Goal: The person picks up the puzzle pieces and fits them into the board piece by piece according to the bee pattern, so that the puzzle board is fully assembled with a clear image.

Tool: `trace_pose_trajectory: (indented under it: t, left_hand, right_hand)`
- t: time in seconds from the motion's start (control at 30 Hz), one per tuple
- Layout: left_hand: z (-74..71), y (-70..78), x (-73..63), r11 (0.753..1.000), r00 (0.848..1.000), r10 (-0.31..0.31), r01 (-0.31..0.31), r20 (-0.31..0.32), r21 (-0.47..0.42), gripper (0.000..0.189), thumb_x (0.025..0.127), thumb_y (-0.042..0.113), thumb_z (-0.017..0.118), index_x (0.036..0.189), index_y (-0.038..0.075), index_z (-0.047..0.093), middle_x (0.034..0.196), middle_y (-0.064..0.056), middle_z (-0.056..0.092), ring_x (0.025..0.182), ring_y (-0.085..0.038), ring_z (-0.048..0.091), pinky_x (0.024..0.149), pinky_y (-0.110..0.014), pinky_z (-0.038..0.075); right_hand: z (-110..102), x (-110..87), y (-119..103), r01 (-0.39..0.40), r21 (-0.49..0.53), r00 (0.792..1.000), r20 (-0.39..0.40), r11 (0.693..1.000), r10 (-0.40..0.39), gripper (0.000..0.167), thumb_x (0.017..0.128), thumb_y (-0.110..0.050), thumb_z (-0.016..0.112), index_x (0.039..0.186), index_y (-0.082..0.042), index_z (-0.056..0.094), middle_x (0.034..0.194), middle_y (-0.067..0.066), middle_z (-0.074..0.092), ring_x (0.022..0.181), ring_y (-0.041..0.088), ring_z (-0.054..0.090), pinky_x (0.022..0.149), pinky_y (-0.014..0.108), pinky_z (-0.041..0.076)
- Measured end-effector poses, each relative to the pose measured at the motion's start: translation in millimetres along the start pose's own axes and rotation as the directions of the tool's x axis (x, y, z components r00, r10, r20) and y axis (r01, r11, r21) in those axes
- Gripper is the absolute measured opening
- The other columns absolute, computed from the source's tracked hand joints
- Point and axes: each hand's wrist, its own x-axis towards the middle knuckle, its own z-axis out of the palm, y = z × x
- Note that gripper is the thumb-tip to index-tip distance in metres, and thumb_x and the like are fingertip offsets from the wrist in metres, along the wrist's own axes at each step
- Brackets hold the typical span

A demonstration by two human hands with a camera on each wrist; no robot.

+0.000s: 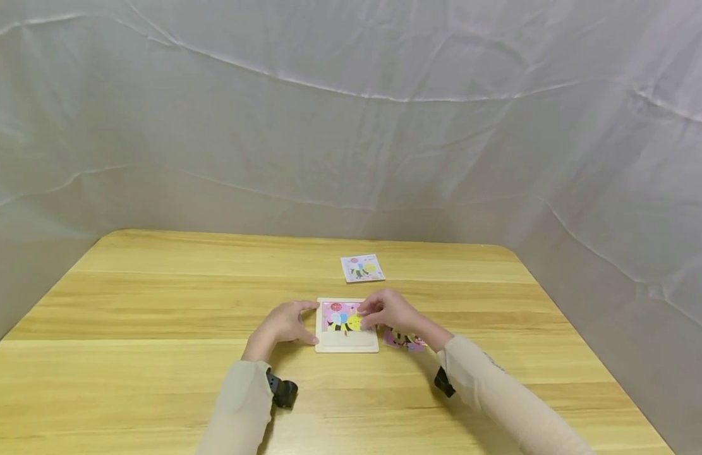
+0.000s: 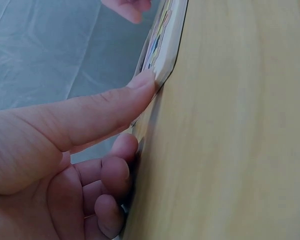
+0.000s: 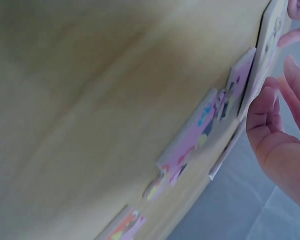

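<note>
A white-framed jigsaw tray lies on the table, its upper part filled with a bee picture on pink. My left hand is at the tray's left side; its thumb touches the near corner and a fingertip the far corner. Over the right part of the picture is my right hand, with thumb and fingers bent and apart. No piece shows between them. Beside the tray, partly under the right forearm, lie loose puzzle pieces with pink print.
A square card with a matching bee picture lies behind the tray. The wooden table carries everything, and a pale grey cloth hangs behind it and at both sides. Each wrist wears a black device.
</note>
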Motion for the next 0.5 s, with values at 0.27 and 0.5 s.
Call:
trace_pose_trajectory:
  t: [0.27, 0.5]
  left_hand:
    - [-1.2, 0.4, -1.1, 1.0, 1.0, -0.005, 0.005, -0.004, -0.01, 0.071, 0.065, 0.006, 0.078, 0.129, 0.007, 0.048, 0.055, -0.003, 0.048, 0.044, -0.012, 0.042, 0.051, -0.026, 0.039]
    - [-2.2, 0.1, -2.1, 1.0, 1.0, -0.006, 0.006, -0.007, -0.008, 0.071, 0.065, 0.006, 0.078, 0.129, 0.007, 0.048, 0.055, -0.003, 0.048, 0.044, -0.013, 0.042, 0.053, -0.027, 0.039]
  right_hand:
    - [-8.5, -11.2, 2.4, 0.03, -0.034, 0.998, -0.045, 0.999, -0.032, 0.018, 0.075, -0.003, 0.069, 0.091, 0.005, 0.067, 0.072, 0.002, 0.058, 0.057, 0.011, 0.044, 0.051, 0.022, 0.039]
    - [-13.8, -22.7, 11.0, 0.052, -0.082, 0.994, -0.091, 0.995, -0.06, 0.024, 0.074, -0.003, 0.07, 0.094, 0.009, 0.065, 0.072, 0.003, 0.06, 0.061, 0.009, 0.048, 0.055, 0.021, 0.042]
